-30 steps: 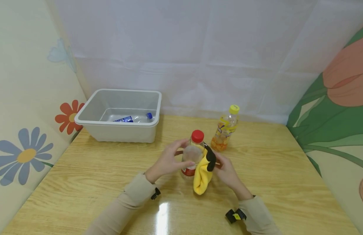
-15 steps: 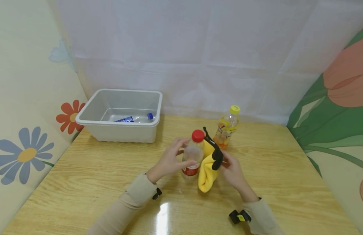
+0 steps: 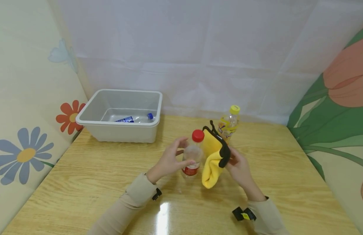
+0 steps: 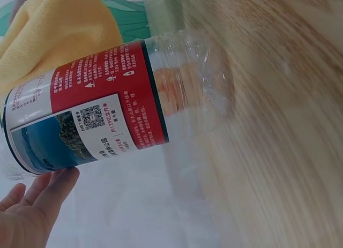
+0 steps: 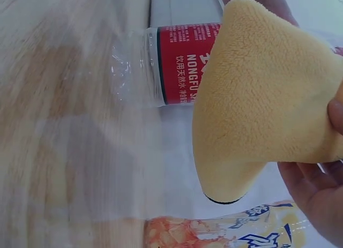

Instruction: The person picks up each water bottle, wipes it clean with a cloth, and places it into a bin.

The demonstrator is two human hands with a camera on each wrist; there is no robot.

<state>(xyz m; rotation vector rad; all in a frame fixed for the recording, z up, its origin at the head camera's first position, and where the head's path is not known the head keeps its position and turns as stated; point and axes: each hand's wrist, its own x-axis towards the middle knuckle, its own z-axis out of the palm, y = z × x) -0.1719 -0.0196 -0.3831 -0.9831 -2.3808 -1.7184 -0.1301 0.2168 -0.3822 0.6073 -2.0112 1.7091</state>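
A clear plastic bottle with a red cap and a red label stands upright on the wooden table. My left hand holds it from the left, thumb across the front and fingers round the back. To its right, my right hand pinches a yellow cloth by its black edging, and the cloth hangs folded. In the right wrist view the fluffy cloth covers part of the bottle's label. The left wrist view shows the label's printed side, with fingertips at the bottle's upper part.
Behind the cloth stands a yellow-capped bottle with a little orange content at its bottom. A grey plastic bin sits at the back left, with a blue-capped bottle lying inside. A white sheet hangs behind the table.
My right hand has drawn the cloth rightward, away from the red-capped bottle, and the cloth has spread open more. My left hand and the bottle stay in nearly the same place.
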